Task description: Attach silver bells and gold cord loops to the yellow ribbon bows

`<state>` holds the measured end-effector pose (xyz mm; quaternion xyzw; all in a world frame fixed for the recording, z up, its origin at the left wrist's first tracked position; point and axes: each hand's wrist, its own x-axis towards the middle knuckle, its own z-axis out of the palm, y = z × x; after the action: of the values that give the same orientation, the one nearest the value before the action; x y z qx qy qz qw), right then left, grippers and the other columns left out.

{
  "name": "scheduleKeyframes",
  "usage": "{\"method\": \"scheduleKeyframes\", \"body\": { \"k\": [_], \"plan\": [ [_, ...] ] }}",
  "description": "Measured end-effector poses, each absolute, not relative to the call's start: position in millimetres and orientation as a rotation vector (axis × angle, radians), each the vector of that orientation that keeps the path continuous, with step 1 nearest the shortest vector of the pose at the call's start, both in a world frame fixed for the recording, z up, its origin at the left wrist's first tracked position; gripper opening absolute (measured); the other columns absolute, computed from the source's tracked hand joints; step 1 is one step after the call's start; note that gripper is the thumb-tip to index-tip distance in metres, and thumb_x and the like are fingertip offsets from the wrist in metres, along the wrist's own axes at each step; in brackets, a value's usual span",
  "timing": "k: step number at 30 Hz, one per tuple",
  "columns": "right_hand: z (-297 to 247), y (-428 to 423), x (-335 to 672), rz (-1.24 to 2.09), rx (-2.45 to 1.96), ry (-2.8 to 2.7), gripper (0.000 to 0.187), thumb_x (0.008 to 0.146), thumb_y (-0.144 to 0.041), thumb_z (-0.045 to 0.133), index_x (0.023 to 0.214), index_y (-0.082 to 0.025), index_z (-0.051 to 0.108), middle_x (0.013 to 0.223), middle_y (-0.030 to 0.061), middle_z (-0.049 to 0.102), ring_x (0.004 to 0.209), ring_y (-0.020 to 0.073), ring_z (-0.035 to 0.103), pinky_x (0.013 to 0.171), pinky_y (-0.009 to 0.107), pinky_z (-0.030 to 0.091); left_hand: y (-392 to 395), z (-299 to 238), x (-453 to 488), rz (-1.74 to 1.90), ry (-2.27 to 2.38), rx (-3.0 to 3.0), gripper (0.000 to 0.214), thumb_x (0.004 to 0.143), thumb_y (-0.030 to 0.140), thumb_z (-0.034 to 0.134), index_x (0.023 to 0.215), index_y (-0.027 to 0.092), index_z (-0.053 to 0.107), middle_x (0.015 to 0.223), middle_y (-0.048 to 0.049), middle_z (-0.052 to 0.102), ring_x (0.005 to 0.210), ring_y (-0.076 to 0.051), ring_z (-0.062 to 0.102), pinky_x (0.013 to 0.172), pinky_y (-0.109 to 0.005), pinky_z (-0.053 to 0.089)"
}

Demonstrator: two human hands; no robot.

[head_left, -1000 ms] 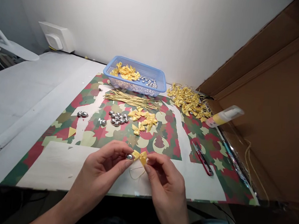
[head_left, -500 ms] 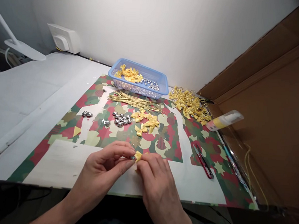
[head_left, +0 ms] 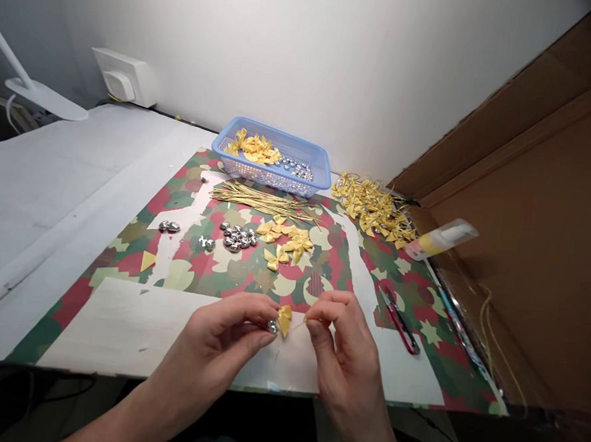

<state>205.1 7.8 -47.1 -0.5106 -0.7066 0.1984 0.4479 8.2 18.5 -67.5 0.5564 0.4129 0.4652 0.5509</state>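
My left hand (head_left: 220,346) pinches a small silver bead (head_left: 272,325) together with a yellow ribbon bow (head_left: 284,319) near the table's front edge. My right hand (head_left: 341,344) is closed in a pinch just right of the bow, on a thin gold string (head_left: 296,326) that runs from it. Farther back lie loose yellow bows (head_left: 284,237), a cluster of silver beads (head_left: 237,236) and a bundle of gold strings (head_left: 261,199).
A blue basket (head_left: 319,166) with bows and beads stands at the back. A heap of finished bows (head_left: 376,209) lies at the right, beside a glue bottle (head_left: 442,238) and red snips (head_left: 399,319). Cardboard (head_left: 541,216) walls the right side. Patterned paper (head_left: 123,257) covers the table.
My right hand let go of the bow and drew away to the right, pulling the string. The bow turned edge-on in my left hand's pinch.
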Motion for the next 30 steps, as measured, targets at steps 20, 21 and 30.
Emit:
{"method": "scheduleKeyframes", "body": {
  "k": [20,21,30],
  "plan": [
    [-66,-16,180,1.076,-1.087,-1.130,0.014,0.098,-0.027,0.067,0.086,-0.020,0.066,0.092,0.0005,0.070,0.044,0.0019,0.055,0.046,0.017,0.045,26,-70,16,0.793,1.213,1.604,0.018,0.095,0.025,0.057,0.102,0.021,0.073,0.093,-0.0032,0.081,0.085,-0.022,0.077,0.076,-0.031,0.059],
    [-67,-13,179,1.064,-1.115,-1.134,0.013,0.097,-0.027,0.068,0.085,-0.020,0.067,0.084,-0.0008,0.070,0.044,0.0028,0.055,0.045,0.017,0.045,26,-69,15,0.792,1.204,1.583,0.018,0.095,0.026,0.058,0.101,0.020,0.073,0.093,-0.0034,0.080,0.085,-0.022,0.076,0.076,-0.031,0.059],
    [-76,6,188,0.666,-1.287,-1.531,0.024,0.099,-0.016,0.059,0.118,-0.027,0.069,0.083,-0.0018,0.073,0.065,0.0097,0.066,0.062,0.019,0.055,23,-70,8,0.991,1.048,1.074,0.015,0.088,0.027,0.078,0.103,0.024,0.077,0.102,-0.0002,0.082,0.097,-0.019,0.076,0.089,-0.023,0.062]
  ]
}}
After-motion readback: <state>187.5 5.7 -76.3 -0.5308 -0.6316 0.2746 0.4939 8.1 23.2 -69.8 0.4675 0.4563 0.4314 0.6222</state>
